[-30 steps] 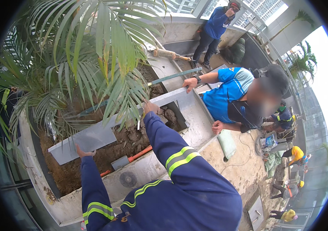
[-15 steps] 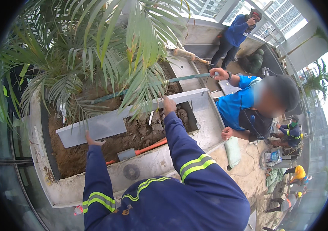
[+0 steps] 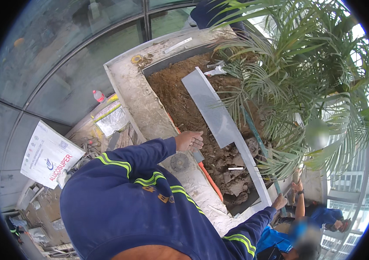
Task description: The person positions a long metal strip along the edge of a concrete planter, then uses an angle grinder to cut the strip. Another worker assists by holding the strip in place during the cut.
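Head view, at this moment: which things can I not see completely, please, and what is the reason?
All in the head view:
Green bar: upper end hidden by palm leaves.
Tool with orange handle: left hand hides part of its grey head.
Right hand: too small to tell whether it grips the grey panel.
Co-worker in blue: cut off by the lower edge.

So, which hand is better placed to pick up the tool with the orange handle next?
The left hand, I think: it is open and close to the tool. The right hand is farther away, at the end of the grey board.
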Tool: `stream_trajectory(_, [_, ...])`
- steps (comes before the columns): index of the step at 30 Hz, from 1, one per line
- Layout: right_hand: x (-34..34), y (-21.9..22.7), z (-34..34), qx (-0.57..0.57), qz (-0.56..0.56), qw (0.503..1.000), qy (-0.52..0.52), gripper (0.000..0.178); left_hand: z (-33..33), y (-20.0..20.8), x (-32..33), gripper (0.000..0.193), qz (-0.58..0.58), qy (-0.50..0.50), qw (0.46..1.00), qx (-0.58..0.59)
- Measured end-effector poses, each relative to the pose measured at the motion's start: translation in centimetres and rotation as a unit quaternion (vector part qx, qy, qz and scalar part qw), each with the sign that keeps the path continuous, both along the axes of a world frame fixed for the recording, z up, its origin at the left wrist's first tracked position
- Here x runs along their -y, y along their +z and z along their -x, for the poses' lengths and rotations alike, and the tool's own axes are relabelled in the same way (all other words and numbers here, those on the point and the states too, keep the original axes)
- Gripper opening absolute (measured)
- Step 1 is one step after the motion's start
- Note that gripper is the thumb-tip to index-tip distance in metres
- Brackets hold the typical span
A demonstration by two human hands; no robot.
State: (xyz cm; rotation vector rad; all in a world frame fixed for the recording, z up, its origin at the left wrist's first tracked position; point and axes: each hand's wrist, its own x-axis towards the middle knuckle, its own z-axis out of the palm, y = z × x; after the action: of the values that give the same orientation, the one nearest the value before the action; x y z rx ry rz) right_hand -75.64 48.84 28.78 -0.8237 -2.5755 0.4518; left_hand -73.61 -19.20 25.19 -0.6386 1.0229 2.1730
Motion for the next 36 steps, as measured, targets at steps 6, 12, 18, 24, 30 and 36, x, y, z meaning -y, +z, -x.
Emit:
stream_trajectory(6, [-4.2, 4.4, -2.4, -0.001, -0.031, 0.999, -0.015, 0.052, -6.8, 0.8, 0.6, 0.058, -0.048, -0.087, 0.992, -0.077])
stream_trajectory(12, [-0.8, 6.2, -4.4, 0.075, -0.105, 0.984, -0.122, 0.052, -11.3, 0.8, 2.4, 0.057, -0.087, -0.121, 0.987, -0.067])
stream_trajectory(18, [4.2, 10.9, -10.7, 0.04, -0.056, 0.975, -0.21, 0.053, -11.9, 1.3, 2.8, 0.062, -0.075, -0.132, 0.984, -0.089])
stream_trajectory(24, [2.6, 11.1, -14.5, 0.048, -0.086, 0.962, -0.254, 0.053, -10.7, 1.0, 3.9, 0.063, -0.066, -0.146, 0.98, -0.115])
stream_trajectory(30, [0.9, 9.9, -19.6, 0.073, -0.095, 0.934, -0.335, 0.057, -10.3, 0.7, 4.2, 0.062, -0.068, -0.156, 0.98, -0.105])
stream_trajectory(36, [0.8, 11.2, -25.3, 0.082, -0.115, 0.92, -0.365, 0.069, -10.1, -0.4, 3.8, 0.06, -0.053, -0.178, 0.978, -0.094])
